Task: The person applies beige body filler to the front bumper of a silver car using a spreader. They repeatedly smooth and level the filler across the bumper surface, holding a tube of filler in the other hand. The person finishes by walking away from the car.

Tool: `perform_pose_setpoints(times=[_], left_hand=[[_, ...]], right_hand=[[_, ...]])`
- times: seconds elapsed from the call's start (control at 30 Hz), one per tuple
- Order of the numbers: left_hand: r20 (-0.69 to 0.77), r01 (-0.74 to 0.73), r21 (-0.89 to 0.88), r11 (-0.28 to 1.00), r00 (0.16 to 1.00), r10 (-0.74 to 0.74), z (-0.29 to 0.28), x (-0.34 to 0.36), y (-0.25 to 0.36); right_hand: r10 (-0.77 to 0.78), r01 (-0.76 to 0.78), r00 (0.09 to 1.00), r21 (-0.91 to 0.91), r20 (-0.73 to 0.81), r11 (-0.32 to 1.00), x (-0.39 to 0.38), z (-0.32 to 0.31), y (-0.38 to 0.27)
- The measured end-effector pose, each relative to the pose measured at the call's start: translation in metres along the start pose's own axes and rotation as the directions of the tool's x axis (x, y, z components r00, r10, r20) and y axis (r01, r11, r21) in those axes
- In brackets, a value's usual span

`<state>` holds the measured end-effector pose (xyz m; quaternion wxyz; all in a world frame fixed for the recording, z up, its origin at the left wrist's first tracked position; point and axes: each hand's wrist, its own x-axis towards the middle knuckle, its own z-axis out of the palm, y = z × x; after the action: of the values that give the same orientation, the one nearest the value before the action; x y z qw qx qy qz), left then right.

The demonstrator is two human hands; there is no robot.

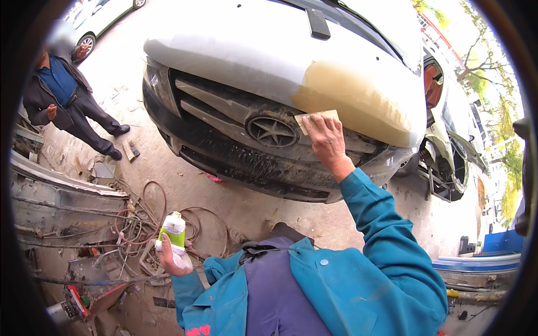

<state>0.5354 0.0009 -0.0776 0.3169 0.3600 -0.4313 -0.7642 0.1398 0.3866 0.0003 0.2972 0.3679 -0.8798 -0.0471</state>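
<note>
My right hand (pixel 324 134) presses a flat, tan, rectangular pad (pixel 332 114) against the front edge of a silver vehicle's bonnet (pixel 235 59). Whether the pad is sandpaper or a stiff sheet I cannot tell. Beside it, a broad patch of beige filler (pixel 358 103) covers the bonnet's right front corner. Just left of the pad is the grille's round star emblem (pixel 272 131). Lower down on the left, my left hand (pixel 174 256) grips a white and green plastic bottle (pixel 173 231), held roughly upright and away from the vehicle.
A person (pixel 64 92) in dark clothes stands at the far left. Tangled hoses and cables (pixel 148 224) lie on the floor by my left hand. Metal scrap and a dusty panel (pixel 67 207) border the left side. On the right stands a vehicle with exposed, damaged bodywork (pixel 448 162).
</note>
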Motion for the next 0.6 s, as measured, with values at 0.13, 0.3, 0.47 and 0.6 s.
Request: perform_pose_setpoints(times=[0.13, 0.3, 0.47, 0.6], left_hand=[[0.032, -0.012, -0.002, 1.0, 0.999, 0.012, 0.005, 0.014, 0.005], [0.011, -0.025, -0.02, 0.999, 1.0, 0.025, 0.019, 0.009, 0.002], [0.039, -0.025, -0.061, 0.998, 0.999, 0.028, 0.027, 0.006, -0.005], [0.069, -0.037, -0.083, 0.996, 0.997, 0.043, 0.025, 0.01, -0.008]], right_hand=[[0.029, -0.028, 0.998, 0.016, -0.064, 0.999, 0.028, -0.009, -0.008], [0.088, -0.09, 0.993, -0.031, -0.081, 0.995, 0.058, 0.012, -0.008], [0.103, -0.104, 0.994, -0.047, -0.033, 0.993, 0.026, 0.008, -0.025], [0.141, -0.139, 0.99, 0.062, -0.024, 0.988, 0.016, -0.007, -0.033]])
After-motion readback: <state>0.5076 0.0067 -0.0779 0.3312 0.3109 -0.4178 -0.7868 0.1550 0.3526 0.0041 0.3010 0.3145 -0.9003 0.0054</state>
